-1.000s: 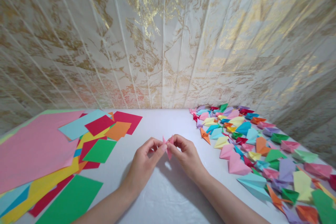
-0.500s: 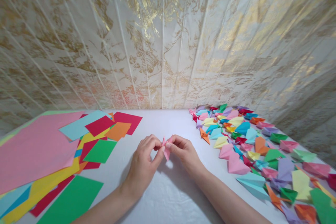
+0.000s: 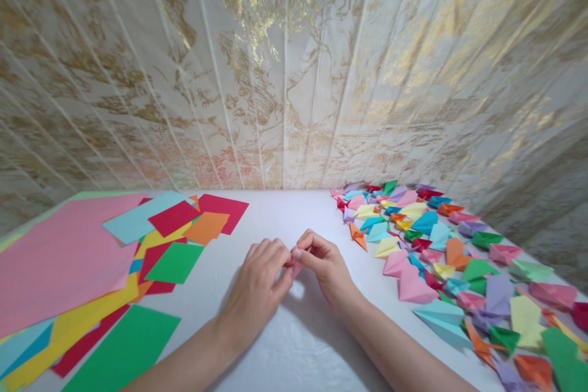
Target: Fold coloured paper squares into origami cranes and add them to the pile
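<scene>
Between my fingertips, above the middle of the white table, is a small folded piece of pink paper [image 3: 296,268], mostly covered by the fingers. My left hand [image 3: 264,275] pinches it from the left with its fingers closed. From the right, my right hand [image 3: 321,263] grips the same piece between thumb and forefinger. The fingertips of both hands meet at the paper, and its exact shape is hidden.
Flat coloured sheets lie at the left, among them a large pink sheet [image 3: 68,257] and a green one [image 3: 128,349]. Many folded paper pieces, such as a pink one [image 3: 413,285], cover the right side. Behind the white table [image 3: 285,214] hangs a patterned curtain [image 3: 285,73].
My left hand has shifted slightly right and its fingers have closed further over the pink paper. Less of the paper shows now, and its upper point is covered.
</scene>
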`<state>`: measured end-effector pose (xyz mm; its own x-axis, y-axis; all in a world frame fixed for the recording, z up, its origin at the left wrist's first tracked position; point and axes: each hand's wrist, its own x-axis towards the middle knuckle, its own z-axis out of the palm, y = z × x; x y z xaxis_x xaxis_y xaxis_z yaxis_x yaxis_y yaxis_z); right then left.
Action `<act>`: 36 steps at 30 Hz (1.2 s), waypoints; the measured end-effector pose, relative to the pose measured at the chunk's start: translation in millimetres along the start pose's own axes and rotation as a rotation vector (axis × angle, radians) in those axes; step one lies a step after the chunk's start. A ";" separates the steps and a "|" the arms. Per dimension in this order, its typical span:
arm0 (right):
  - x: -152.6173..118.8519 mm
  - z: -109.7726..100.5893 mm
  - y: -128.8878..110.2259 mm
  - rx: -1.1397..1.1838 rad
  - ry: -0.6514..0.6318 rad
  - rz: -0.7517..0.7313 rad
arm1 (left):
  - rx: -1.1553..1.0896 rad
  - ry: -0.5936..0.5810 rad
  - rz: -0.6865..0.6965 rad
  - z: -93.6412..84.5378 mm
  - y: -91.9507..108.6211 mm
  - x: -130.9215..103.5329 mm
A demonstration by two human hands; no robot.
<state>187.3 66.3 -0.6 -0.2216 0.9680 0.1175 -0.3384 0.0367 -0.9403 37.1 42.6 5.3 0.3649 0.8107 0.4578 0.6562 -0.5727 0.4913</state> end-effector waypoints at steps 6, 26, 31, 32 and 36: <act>-1.7 3.3 0.5 0.079 -0.015 0.093 | -0.221 -0.015 -0.179 -5.5 4.1 -0.1; -0.7 -0.9 -3.0 0.114 -0.091 0.278 | -0.551 0.007 -0.419 -33.1 6.7 15.7; 0.1 -1.0 -5.4 0.117 -0.089 0.311 | -0.558 -0.020 -0.427 -35.9 8.7 16.8; 0.1 -0.9 -5.8 0.118 -0.091 0.319 | -0.561 -0.025 -0.428 -36.4 9.2 16.9; -0.9 -0.1 -5.9 0.128 -0.101 0.330 | -0.562 -0.039 -0.432 -35.6 10.6 16.2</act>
<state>189.6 65.2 4.9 -0.4253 0.8927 -0.1488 -0.3440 -0.3115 -0.8858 26.5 45.3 44.3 0.1792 0.9772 0.1140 0.3110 -0.1662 0.9358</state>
